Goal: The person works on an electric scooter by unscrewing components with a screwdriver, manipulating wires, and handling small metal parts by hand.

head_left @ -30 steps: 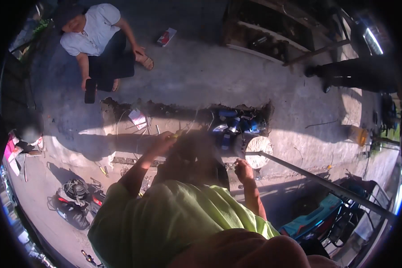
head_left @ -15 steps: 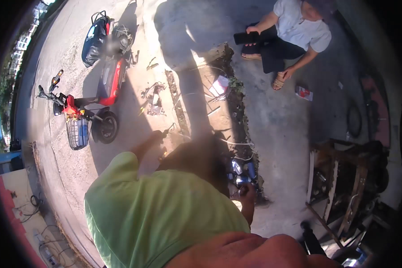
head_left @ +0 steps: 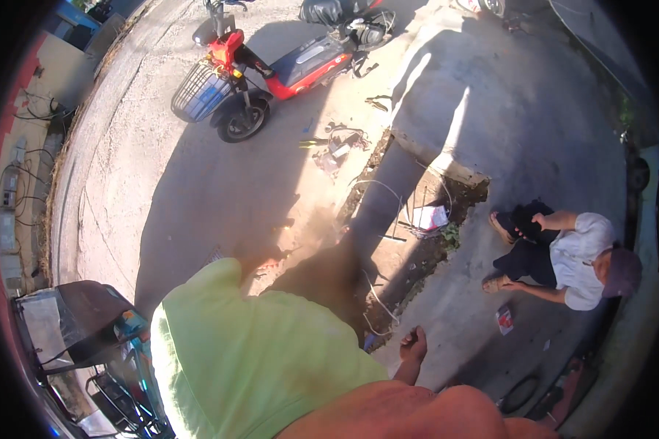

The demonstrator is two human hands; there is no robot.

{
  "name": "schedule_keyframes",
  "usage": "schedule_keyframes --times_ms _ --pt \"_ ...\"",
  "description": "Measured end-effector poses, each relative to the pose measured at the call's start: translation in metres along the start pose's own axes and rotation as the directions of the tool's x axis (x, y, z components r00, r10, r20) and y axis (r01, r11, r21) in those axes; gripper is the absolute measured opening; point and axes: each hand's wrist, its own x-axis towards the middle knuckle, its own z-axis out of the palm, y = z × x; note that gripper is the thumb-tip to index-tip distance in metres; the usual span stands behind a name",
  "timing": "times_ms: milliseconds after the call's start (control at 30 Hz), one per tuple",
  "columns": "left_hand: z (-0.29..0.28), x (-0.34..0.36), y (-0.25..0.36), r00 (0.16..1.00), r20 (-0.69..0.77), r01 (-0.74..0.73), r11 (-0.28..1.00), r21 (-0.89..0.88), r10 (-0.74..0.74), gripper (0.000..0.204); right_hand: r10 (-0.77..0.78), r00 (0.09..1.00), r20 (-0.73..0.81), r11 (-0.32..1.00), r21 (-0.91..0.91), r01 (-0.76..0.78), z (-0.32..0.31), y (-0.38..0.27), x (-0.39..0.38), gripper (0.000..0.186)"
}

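My right hand [head_left: 413,344] hangs over the concrete floor with its fingers curled in. Whether anything small is inside the curl is hidden. A pale cable [head_left: 377,300] loops over the soil strip just beyond it. My left hand [head_left: 269,263], past the green sleeve, is blurred against the sunlit ground, and its fingers cannot be made out. Nearest beyond it lie a small heap of wires and parts [head_left: 339,148] and yellow-handled pliers [head_left: 313,143]. A white paper packet [head_left: 426,217] rests in the trench-like strip.
A red electric scooter [head_left: 293,80] with a wire basket [head_left: 201,91] stands at the far left. On the right a seated person [head_left: 575,252] in a cap faces the strip. A red-and-white packet [head_left: 504,320] lies nearby. A dark-canopied vehicle [head_left: 88,329] stands at lower left.
My view has turned right, with scooter and seated person shifting in it. My right hand is now away from the blue and shiny things that it was beside. The dark-canopied vehicle has come into view.
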Motion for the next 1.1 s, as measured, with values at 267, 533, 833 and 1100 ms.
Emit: schedule_keyframes --times_ms 267,533,833,1100 --pt "-0.063 0.065 0.043 0.998 -0.034 0.043 0.977 -0.210 -0.051 0.036 0.093 0.992 0.084 0.981 -0.178 -0.077 0.160 -0.075 0.063 0.010" --pt "-0.077 0.029 0.061 0.995 -0.020 0.093 0.975 -0.204 -0.099 0.045 0.070 0.979 0.190 0.941 -0.339 -0.001 0.344 -0.153 0.101 0.009" --pt "0.010 0.064 -0.019 0.942 -0.332 -0.112 0.895 -0.431 -0.042 0.023 0.377 0.891 0.252 0.782 -0.603 -0.160 0.536 -0.218 0.216 0.014" --pt "0.013 0.124 0.118 0.488 -0.849 -0.459 0.887 -0.051 0.203 0.017 0.452 0.871 0.193 0.472 -0.880 -0.050 0.771 -0.287 0.336 0.023"
